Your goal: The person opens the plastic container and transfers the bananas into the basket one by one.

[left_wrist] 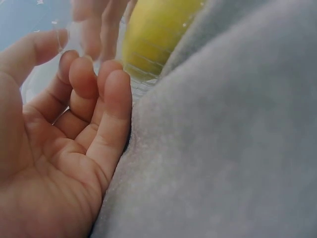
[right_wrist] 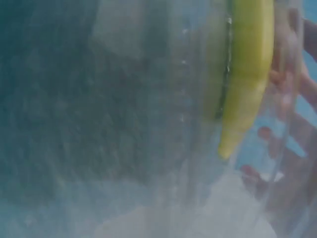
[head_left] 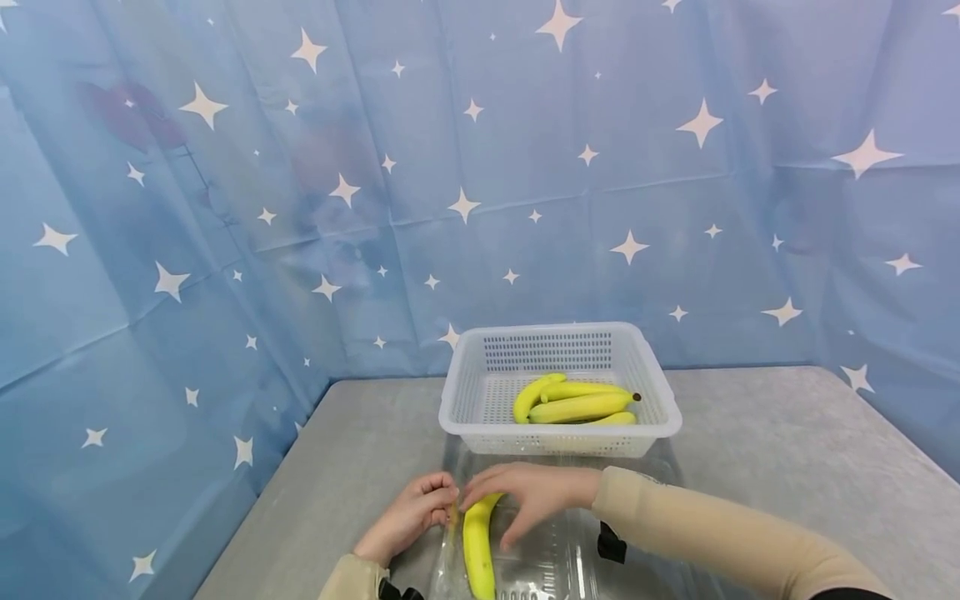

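A yellow banana [head_left: 477, 546] lies lengthwise in a clear plastic container [head_left: 581, 575] near the table's front edge. My left hand [head_left: 411, 512] is at the container's left side, its thumb and forefinger pinching the clear rim. In the left wrist view the banana [left_wrist: 153, 37] shows past the curled fingers [left_wrist: 116, 94]. Over the banana's far end reaches my right hand [head_left: 532, 492], fingers stretched and thumb apart. Whether it touches the peel cannot be told. The right wrist view is blurred, with the banana [right_wrist: 247, 74] behind clear plastic and partly visible fingers at the right.
A white perforated basket [head_left: 562, 430] stands behind the clear container, with several bananas [head_left: 581, 407] in it. The grey tabletop [head_left: 375, 433] reaches back to a blue curtain [head_left: 525, 167] with white stars, which also hangs along the left and right sides.
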`<state>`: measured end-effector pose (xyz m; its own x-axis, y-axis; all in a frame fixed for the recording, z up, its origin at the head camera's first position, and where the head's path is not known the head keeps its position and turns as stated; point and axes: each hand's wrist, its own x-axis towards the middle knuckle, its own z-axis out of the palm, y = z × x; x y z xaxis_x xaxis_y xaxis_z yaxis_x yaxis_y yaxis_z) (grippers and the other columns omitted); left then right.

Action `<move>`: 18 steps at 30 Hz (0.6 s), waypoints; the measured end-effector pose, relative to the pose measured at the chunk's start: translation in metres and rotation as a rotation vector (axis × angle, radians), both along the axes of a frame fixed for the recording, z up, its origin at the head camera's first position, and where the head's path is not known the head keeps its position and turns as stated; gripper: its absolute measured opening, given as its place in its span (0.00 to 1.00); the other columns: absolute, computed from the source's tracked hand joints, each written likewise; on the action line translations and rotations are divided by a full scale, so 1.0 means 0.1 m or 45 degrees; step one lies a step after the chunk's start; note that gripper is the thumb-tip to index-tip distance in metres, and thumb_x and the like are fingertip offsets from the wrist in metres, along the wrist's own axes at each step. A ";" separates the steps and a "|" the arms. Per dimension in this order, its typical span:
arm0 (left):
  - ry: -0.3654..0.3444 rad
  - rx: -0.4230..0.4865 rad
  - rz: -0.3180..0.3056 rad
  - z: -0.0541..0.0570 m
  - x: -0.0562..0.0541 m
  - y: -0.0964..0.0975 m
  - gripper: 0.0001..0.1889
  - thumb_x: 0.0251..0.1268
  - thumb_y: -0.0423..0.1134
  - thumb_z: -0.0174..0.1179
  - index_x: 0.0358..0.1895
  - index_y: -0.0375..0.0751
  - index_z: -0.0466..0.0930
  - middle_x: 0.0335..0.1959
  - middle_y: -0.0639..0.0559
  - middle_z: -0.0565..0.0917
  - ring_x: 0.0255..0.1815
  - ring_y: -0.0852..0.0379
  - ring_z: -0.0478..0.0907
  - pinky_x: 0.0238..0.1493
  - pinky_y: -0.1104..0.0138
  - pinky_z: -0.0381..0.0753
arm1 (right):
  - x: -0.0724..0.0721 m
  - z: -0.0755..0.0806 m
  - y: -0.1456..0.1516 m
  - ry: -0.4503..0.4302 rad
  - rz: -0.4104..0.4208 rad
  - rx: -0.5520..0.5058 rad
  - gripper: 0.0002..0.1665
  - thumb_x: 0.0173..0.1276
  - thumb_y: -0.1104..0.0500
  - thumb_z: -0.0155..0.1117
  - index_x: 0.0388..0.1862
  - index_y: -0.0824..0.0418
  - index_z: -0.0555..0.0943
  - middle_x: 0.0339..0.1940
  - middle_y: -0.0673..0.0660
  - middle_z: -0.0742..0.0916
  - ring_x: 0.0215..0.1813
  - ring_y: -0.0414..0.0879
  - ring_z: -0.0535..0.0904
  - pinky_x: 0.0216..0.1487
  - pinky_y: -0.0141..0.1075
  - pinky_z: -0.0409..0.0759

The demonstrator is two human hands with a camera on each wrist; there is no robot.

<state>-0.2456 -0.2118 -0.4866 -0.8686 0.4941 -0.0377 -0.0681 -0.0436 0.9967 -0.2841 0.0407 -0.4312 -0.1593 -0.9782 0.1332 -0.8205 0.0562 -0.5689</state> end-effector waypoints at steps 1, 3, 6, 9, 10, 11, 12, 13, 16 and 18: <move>-0.002 0.000 -0.006 0.00 0.00 0.00 0.06 0.72 0.34 0.52 0.34 0.43 0.75 0.30 0.53 0.77 0.27 0.63 0.75 0.33 0.69 0.80 | 0.00 -0.01 -0.01 0.028 0.010 -0.003 0.37 0.59 0.52 0.74 0.67 0.57 0.73 0.68 0.55 0.73 0.70 0.43 0.65 0.67 0.37 0.65; -0.008 0.003 -0.009 0.00 -0.01 0.01 0.07 0.72 0.34 0.52 0.33 0.43 0.74 0.31 0.53 0.77 0.27 0.63 0.75 0.33 0.69 0.80 | 0.00 -0.04 -0.02 0.102 0.023 -0.008 0.37 0.59 0.50 0.74 0.66 0.56 0.73 0.68 0.53 0.74 0.69 0.43 0.66 0.67 0.36 0.64; -0.020 0.005 -0.003 0.00 -0.01 0.00 0.07 0.73 0.35 0.52 0.33 0.44 0.74 0.30 0.53 0.77 0.28 0.62 0.76 0.34 0.69 0.80 | -0.02 -0.08 -0.05 0.221 0.032 0.005 0.38 0.58 0.48 0.74 0.66 0.54 0.73 0.67 0.52 0.75 0.69 0.41 0.66 0.67 0.36 0.65; -0.032 -0.001 -0.006 0.00 -0.01 0.00 0.07 0.73 0.35 0.51 0.33 0.44 0.74 0.29 0.54 0.78 0.28 0.62 0.77 0.34 0.68 0.80 | -0.02 -0.11 -0.05 0.355 0.037 0.058 0.38 0.59 0.44 0.72 0.67 0.50 0.73 0.67 0.49 0.75 0.69 0.41 0.65 0.65 0.39 0.66; -0.037 -0.002 -0.008 0.01 -0.01 0.00 0.08 0.74 0.35 0.51 0.33 0.44 0.74 0.29 0.54 0.78 0.28 0.62 0.77 0.34 0.68 0.80 | 0.00 -0.11 -0.05 0.393 0.035 0.078 0.38 0.59 0.43 0.72 0.67 0.48 0.73 0.67 0.49 0.74 0.70 0.41 0.65 0.65 0.41 0.66; -0.040 -0.004 -0.012 0.01 -0.01 0.00 0.08 0.74 0.35 0.50 0.33 0.44 0.74 0.29 0.54 0.78 0.28 0.62 0.77 0.34 0.68 0.80 | 0.01 -0.12 -0.05 0.433 0.036 0.096 0.37 0.59 0.43 0.71 0.67 0.46 0.73 0.67 0.48 0.74 0.70 0.41 0.64 0.65 0.42 0.66; -0.043 -0.005 -0.015 0.01 -0.01 0.00 0.08 0.74 0.34 0.50 0.33 0.44 0.74 0.30 0.54 0.78 0.28 0.62 0.77 0.34 0.68 0.80 | 0.03 -0.12 -0.04 0.478 0.035 0.114 0.37 0.60 0.42 0.71 0.67 0.45 0.73 0.67 0.47 0.74 0.70 0.41 0.64 0.64 0.43 0.67; -0.043 -0.004 -0.017 0.01 -0.01 0.01 0.08 0.74 0.34 0.50 0.33 0.44 0.74 0.29 0.54 0.78 0.28 0.62 0.77 0.34 0.68 0.80 | 0.05 -0.12 -0.04 0.511 0.037 0.124 0.36 0.60 0.43 0.71 0.67 0.43 0.73 0.67 0.47 0.74 0.70 0.41 0.64 0.64 0.44 0.67; -0.041 -0.003 -0.010 0.01 0.00 0.02 0.08 0.74 0.35 0.50 0.33 0.43 0.74 0.28 0.53 0.78 0.28 0.61 0.77 0.34 0.68 0.80 | 0.10 -0.12 -0.04 0.612 0.047 0.130 0.33 0.61 0.46 0.72 0.65 0.40 0.74 0.65 0.45 0.75 0.68 0.39 0.66 0.64 0.43 0.66; -0.045 -0.003 0.000 0.01 0.01 0.02 0.08 0.74 0.35 0.51 0.33 0.43 0.73 0.27 0.53 0.78 0.28 0.61 0.77 0.34 0.67 0.80 | 0.13 -0.12 -0.06 0.670 0.066 0.117 0.31 0.61 0.48 0.72 0.64 0.39 0.75 0.63 0.45 0.76 0.66 0.38 0.67 0.63 0.42 0.67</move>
